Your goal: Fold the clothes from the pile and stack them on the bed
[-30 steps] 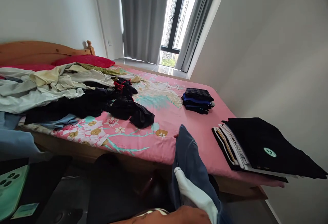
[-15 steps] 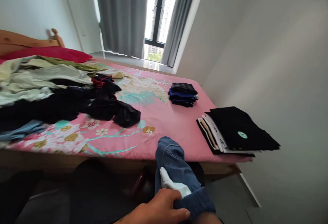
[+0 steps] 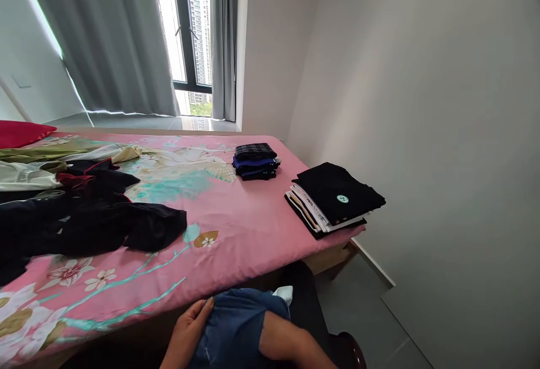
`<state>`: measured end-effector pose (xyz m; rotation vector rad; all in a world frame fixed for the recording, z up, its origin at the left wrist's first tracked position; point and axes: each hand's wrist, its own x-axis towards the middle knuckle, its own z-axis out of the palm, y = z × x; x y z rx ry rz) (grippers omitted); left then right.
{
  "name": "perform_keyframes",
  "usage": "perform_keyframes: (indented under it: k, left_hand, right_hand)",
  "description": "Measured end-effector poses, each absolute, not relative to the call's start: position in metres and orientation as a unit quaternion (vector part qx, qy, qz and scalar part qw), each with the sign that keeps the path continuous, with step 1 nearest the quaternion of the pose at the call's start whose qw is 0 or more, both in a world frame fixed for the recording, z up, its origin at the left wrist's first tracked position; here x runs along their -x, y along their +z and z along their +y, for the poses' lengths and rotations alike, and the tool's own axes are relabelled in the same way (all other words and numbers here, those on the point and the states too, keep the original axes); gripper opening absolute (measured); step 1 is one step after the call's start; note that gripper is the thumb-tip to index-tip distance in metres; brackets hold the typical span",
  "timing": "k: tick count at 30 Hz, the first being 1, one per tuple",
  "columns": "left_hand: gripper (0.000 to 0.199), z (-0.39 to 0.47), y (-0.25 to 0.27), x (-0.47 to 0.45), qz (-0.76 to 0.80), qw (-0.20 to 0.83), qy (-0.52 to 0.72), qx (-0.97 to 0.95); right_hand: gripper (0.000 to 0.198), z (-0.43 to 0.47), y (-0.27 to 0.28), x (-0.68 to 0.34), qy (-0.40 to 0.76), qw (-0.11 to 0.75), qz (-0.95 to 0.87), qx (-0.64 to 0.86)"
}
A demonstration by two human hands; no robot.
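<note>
A blue denim garment (image 3: 236,324) is bunched at the bottom of the view, over my lap. White cloth like a pocket lining (image 3: 284,295) sticks out at its right end. My left hand (image 3: 192,324) pinches its left edge between thumb and fingers. From the right, my right hand (image 3: 282,338) reaches into the garment, so the fingers are hidden under the blue cloth.
The pink floral bed (image 3: 248,228) carries a folded black-topped shirt pile (image 3: 337,194) near its right corner. Farther back stands a smaller folded stack (image 3: 255,161). Loose dark clothes (image 3: 93,223) and a red pillow (image 3: 21,133) lie left. A wall is at right.
The view has swung right. The denim garment, hanging lengthwise before, is now bunched lower down. My left hand has shifted to its left edge, and my right hand has come into view inside it.
</note>
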<state>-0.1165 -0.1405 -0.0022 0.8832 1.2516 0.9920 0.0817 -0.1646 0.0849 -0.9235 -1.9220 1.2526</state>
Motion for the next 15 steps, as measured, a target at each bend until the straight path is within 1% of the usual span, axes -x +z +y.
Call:
perform_keyframes:
  k: [2,3,4,7,9,11,13,15]
  left_hand:
    - [0.039,-0.141,-0.003,0.127,0.512,0.643,0.433,-0.37]
    - [0.037,-0.14,0.001,0.13,0.509,0.649,0.439,-0.356]
    - [0.035,-0.138,0.007,0.133,0.511,0.651,0.448,-0.339]
    - [0.025,-0.132,0.034,0.141,0.51,0.656,0.491,-0.262]
    - [0.018,-0.131,0.05,0.146,0.485,0.673,0.525,-0.19]
    - [0.017,-0.131,0.059,0.152,0.432,0.7,0.557,-0.112]
    - [0.022,-0.132,0.061,0.157,0.358,0.721,0.591,-0.054]
    - [0.027,-0.132,0.057,0.161,0.288,0.723,0.626,-0.038]
  right_hand:
    - [0.033,-0.164,0.094,-0.1,0.511,0.32,-0.712,0.36]
    - [0.032,-0.162,0.1,-0.111,0.531,0.33,-0.686,0.373]
    - [0.032,-0.16,0.107,-0.123,0.553,0.362,-0.643,0.388]
    - [0.029,-0.145,0.127,-0.158,0.619,0.538,-0.4,0.41]
    - [0.025,-0.132,0.137,-0.175,0.638,0.621,-0.237,0.389]
    - [0.024,-0.121,0.143,-0.184,0.66,0.643,-0.14,0.362]
    - [0.028,-0.115,0.145,-0.183,0.682,0.643,-0.083,0.339]
    - [0.03,-0.114,0.148,-0.173,0.702,0.632,-0.052,0.323]
